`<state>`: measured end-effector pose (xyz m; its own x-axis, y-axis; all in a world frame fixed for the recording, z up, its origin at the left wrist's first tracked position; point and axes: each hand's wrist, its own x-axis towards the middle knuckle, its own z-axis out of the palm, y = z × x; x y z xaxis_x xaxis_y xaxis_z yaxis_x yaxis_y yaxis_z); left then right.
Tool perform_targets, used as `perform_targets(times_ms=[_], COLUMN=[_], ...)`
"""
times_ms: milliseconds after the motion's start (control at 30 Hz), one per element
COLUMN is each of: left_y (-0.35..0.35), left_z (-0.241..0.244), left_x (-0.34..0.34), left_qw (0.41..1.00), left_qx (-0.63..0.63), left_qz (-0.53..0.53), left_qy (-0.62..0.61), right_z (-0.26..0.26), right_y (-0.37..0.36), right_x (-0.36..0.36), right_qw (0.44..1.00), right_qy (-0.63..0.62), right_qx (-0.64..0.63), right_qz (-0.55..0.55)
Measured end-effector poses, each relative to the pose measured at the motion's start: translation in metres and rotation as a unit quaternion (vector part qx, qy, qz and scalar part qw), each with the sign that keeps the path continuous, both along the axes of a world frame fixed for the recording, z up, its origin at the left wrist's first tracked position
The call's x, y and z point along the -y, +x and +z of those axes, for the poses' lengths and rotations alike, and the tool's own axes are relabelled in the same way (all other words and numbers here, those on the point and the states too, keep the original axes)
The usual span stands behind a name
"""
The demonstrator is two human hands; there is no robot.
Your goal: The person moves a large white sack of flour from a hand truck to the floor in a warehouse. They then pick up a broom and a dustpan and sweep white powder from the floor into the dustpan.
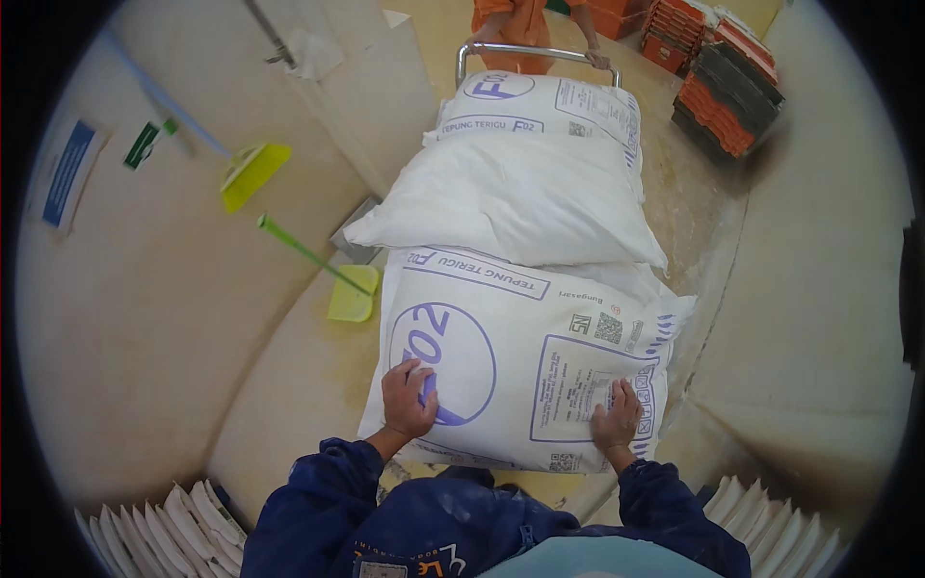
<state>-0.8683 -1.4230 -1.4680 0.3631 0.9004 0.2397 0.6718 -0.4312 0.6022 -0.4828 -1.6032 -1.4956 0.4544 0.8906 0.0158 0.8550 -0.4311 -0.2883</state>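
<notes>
A large white flour sack (506, 361) with purple print lies in front of me. My left hand (410, 401) rests on its left part, over the printed circle, fingers slightly spread. On the sack's right part, over a printed panel, lies my right hand (618, 419) with bent fingers. Neither hand appears to grasp the sack. Beyond it a plain white sack face (513, 195) overlaps its far edge, and another printed sack (535, 108) lies against the metal handle (538, 52) of a cart. A person in orange (513, 25) holds that handle with both hands.
A yellow broom head (256, 173) hangs by the left wall, with a green-handled dustpan (354, 292) below. Stacked orange and black crates (730, 97) stand at the far right. Piles of white sacks (166, 531) are at the lower left and lower right (773, 531).
</notes>
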Motion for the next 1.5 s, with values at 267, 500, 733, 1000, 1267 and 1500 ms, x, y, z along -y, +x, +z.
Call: perform_targets(times_ms=[267, 500, 733, 1000, 1267, 1500], left_y=[0.021, 0.027, 0.046, 0.050, 0.055, 0.033], left_z=[-0.022, -0.007, -0.022, -0.052, -0.031, -0.014], left_x=[-0.029, -0.063, -0.055, -0.050, -0.053, 0.021], left_qw=[1.000, 1.000, 0.999, 1.000, 0.997, 0.995], left_qx=[-0.005, -0.017, 0.011, 0.008, 0.012, 0.013], left_qz=[0.000, -0.016, 0.026, -0.023, -0.066, -0.064], left_qy=[0.012, -0.005, -0.038, -0.003, 0.046, 0.079], right_z=[-0.024, -0.010, -0.016, -0.048, -0.005, 0.003], right_y=[0.034, 0.031, 0.051, 0.065, 0.063, 0.046], right_x=[-0.031, -0.048, -0.047, -0.041, -0.051, 0.024], right_qw=[1.000, 0.999, 0.999, 0.999, 1.000, 0.997], right_qy=[-0.015, -0.005, -0.034, -0.018, -0.009, 0.081], right_qx=[-0.009, 0.019, -0.025, -0.037, -0.016, -0.004], right_qz=[0.021, 0.041, -0.020, -0.020, -0.012, -0.002])
